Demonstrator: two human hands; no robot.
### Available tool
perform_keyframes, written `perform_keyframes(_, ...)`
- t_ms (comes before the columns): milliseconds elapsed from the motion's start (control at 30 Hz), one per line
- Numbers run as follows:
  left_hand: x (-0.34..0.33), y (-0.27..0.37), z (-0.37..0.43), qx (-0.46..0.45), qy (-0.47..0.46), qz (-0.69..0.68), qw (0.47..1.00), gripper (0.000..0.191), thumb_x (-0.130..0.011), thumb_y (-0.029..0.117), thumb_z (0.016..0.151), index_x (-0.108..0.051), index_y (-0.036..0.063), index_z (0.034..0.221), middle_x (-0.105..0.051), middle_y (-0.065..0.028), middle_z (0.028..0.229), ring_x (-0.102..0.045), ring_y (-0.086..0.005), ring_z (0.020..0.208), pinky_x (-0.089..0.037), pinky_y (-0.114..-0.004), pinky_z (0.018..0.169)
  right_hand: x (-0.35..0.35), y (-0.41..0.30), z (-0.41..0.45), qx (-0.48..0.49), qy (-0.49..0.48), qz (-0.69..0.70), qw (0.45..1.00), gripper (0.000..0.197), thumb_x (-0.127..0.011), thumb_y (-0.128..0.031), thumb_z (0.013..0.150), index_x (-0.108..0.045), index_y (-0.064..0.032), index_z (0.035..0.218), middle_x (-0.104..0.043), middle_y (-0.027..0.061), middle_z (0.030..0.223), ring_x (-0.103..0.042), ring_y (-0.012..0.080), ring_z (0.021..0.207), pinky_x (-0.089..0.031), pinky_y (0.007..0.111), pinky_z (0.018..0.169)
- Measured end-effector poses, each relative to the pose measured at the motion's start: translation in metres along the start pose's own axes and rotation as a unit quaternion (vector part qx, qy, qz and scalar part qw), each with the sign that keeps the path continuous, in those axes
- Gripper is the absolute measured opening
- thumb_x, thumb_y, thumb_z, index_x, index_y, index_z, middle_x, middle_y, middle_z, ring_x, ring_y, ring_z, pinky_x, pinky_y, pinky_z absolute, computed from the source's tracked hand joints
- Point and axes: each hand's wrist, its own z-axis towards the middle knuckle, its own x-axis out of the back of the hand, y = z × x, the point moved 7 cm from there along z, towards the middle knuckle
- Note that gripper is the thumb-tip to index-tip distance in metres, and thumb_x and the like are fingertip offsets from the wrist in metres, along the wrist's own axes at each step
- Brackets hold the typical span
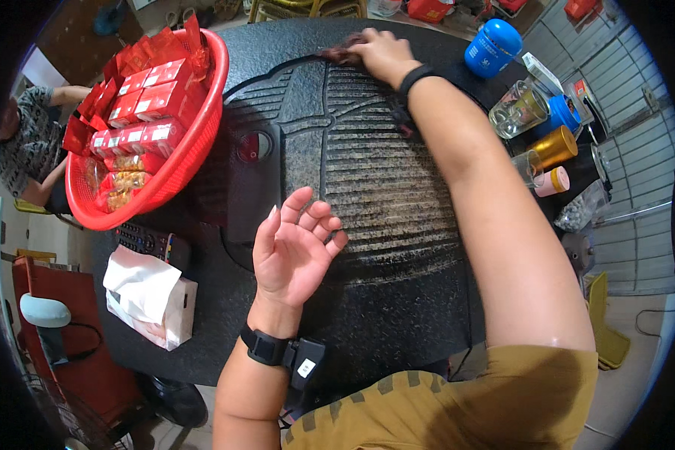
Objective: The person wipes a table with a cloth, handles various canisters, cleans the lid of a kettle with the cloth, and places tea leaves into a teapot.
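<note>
My right hand (pixel 381 55) reaches to the far edge of a grooved dark stone tea tray (pixel 382 208) and grips a crumpled brownish-red cloth (pixel 343 49); motion blurs both. Over the near left part of the tray, my left hand (pixel 295 247) is palm up, fingers apart and slightly curled, with nothing in it. Just beyond it a flat black panel with a round opening (pixel 255 147) is set at the tray's left side. Part of the tray's right side is hidden by my right forearm.
At left stands a red plastic basket (pixel 216 84) of red packets, near a remote control (pixel 146 239) and tissue pack (pixel 177 315). A blue jar (pixel 492 48), drinking glass (pixel 517 109) and gold canister (pixel 556 147) line the right. Another person (pixel 31 146) sits beyond the basket.
</note>
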Motion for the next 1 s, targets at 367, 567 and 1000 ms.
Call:
perform_keyframes(367,0.002,0.007,0.001,-0.004,-0.013,-0.008,1.000,0.039,-0.044,0.035,0.088,-0.048,0.0081,0.116,-0.057,-0.0101,0.108,-0.053,-0.0249,0.101,-0.038,-0.043,0.090,0.002,0.071,-0.061,-0.151,-0.255,-0.073,0.952,0.034,-0.047,-0.015,0.081,-0.057,-0.0068,0.112,-0.050,0.0140,0.122,-0.051,0.0294,0.110,-0.045,0.043,0.085)
perform_keyframes(567,-0.001,0.002,0.008,0.003,-0.007,-0.010,1.000,0.039,-0.046,0.034,0.087,-0.047,0.0071,0.116,-0.057,-0.0103,0.106,-0.052,-0.0237,0.100,-0.038,-0.042,0.089,0.001,0.058,-0.122,-0.108,-0.302,-0.140,0.937,0.030,-0.052,-0.014,0.075,-0.063,-0.0029,0.101,-0.058,0.0174,0.109,-0.058,0.0300,0.099,-0.046,0.038,0.081)
perform_keyframes(1000,0.003,0.006,0.006,0.021,-0.041,-0.011,0.999,0.036,-0.050,0.031,0.085,-0.052,0.0062,0.110,-0.058,-0.0103,0.106,-0.051,-0.0239,0.101,-0.037,-0.042,0.091,0.074,-0.049,-0.319,0.081,-0.198,0.062,0.975,0.018,-0.054,-0.015,0.071,-0.053,0.0006,0.080,-0.055,0.0178,0.082,-0.058,0.0334,0.071,-0.049,0.042,0.063)
